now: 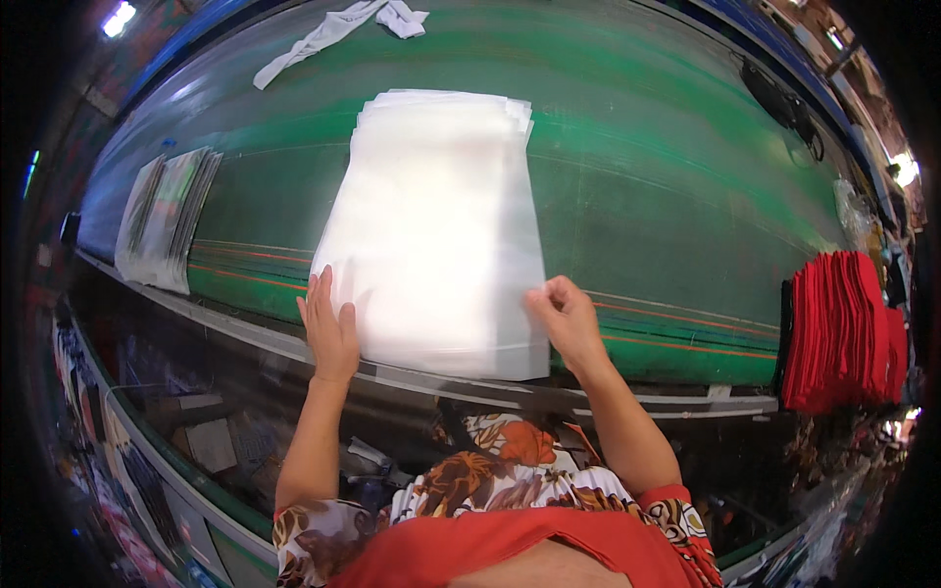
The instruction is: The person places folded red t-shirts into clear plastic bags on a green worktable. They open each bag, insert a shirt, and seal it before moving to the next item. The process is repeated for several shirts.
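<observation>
A pile of white, flat pieces (421, 216) lies in front of me on the green table. Clear plastic bag film (520, 333) extends past the white along its lower right side, so the top piece looks like a garment or sheet in a clear bag. My left hand (331, 331) rests along the pile's lower left edge, fingers outstretched and thumb apart. At the lower right edge, my right hand (569, 316) has its thumb and forefinger pinched together on the margin of the plastic bag. The fingertips are slightly blurred.
Several bagged flat packs (167, 220) lean together at the left. A stack of folded red cloth (838, 333) stands at the right edge. White cloth (333, 37) lies at the far side, and a black item with a strap (779, 103) is at the far right.
</observation>
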Available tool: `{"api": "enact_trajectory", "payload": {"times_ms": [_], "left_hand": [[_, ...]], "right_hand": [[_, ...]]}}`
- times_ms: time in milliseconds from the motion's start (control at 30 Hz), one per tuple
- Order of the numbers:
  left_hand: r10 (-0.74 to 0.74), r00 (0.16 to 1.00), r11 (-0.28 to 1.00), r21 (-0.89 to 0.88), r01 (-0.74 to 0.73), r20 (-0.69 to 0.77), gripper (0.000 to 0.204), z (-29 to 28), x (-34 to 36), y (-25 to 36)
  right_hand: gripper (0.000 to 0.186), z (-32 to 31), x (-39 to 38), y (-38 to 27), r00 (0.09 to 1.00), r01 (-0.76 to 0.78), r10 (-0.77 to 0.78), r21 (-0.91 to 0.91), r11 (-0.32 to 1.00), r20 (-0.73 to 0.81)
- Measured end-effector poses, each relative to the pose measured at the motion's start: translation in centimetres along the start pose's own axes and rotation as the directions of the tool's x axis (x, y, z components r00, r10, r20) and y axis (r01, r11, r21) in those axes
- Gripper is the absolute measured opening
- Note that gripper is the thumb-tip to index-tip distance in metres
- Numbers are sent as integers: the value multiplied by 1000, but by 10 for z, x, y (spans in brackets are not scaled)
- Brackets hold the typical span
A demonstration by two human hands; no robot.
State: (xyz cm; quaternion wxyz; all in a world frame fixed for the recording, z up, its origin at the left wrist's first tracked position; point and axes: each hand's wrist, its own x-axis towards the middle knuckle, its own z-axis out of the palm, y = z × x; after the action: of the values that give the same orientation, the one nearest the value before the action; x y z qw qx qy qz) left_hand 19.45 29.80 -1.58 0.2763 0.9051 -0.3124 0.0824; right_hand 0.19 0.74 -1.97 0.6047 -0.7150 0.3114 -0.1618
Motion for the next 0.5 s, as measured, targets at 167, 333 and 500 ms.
{"api": "enact_trajectory", "payload": {"times_ms": [167,333,500], "left_hand": [[45,990,992,120,-28,-137,48,16,-8,-12],[41,993,985,171,-22,-111,44,17,-7,-14],[53,993,985,167,-35,-104,43,22,-8,-22]], "right_hand": [[14,-93,4,12,989,-44,47,22,999,-143],[13,-181,3,47,931,30,-103,-208,978,-350],[16,-211,-3,55,874,-29,-130,-317,948,-469]]}}
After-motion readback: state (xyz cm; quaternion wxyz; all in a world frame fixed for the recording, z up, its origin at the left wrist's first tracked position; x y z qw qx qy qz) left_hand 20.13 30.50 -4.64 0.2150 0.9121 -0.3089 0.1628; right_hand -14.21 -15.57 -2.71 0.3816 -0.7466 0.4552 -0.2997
